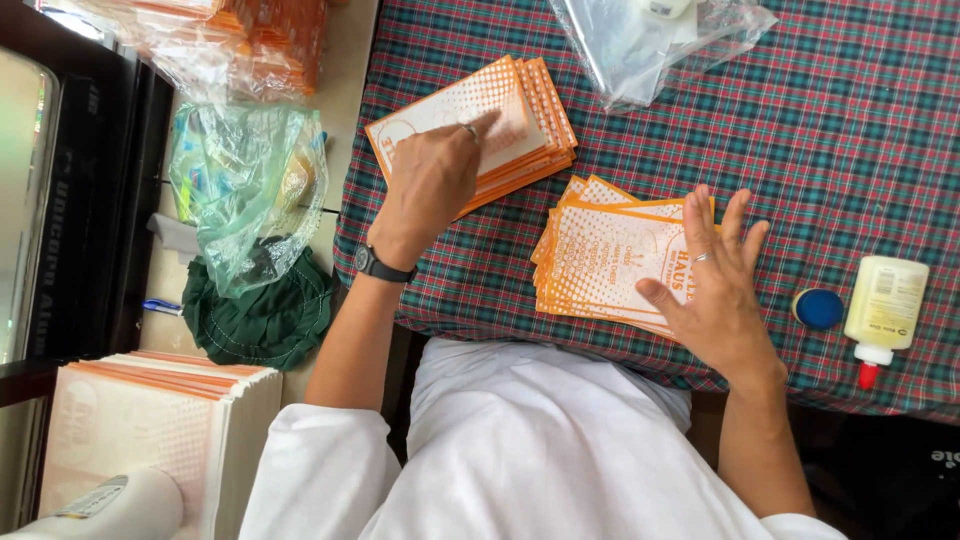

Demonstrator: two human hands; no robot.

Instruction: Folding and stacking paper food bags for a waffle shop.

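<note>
Two stacks of flat orange-and-white paper sleeves lie on a surface (850, 120) covered in a red, green and blue plaid cloth. One fanned stack (520, 125) sits at about eleven o'clock from the person's body; the left hand (432, 185) rests on it with fingers curled and the forefinger pressing the top sheet, gripping nothing. A nearer stack (600, 258) lies at about twelve o'clock, and the right hand (715, 290) lies flat on it, fingers spread open. The sleeves look thin, smooth and printed with a dotted pattern, their edges slightly staggered. Judging from that looseness, a sideways push could slide either pile apart or over the surface's near edge. At two o'clock stand a soft pale-yellow glue bottle (886, 305) with a red nozzle, lying on its side, and a round blue cap (818, 308) beside it; if the nozzle is unsealed, glue might seep onto the cloth. A crinkled clear plastic bag (650, 45) lies at one o'clock. Off the surface, at nine o'clock, sit another clear bag (250, 185) and folded green cloth (262, 315).
</note>
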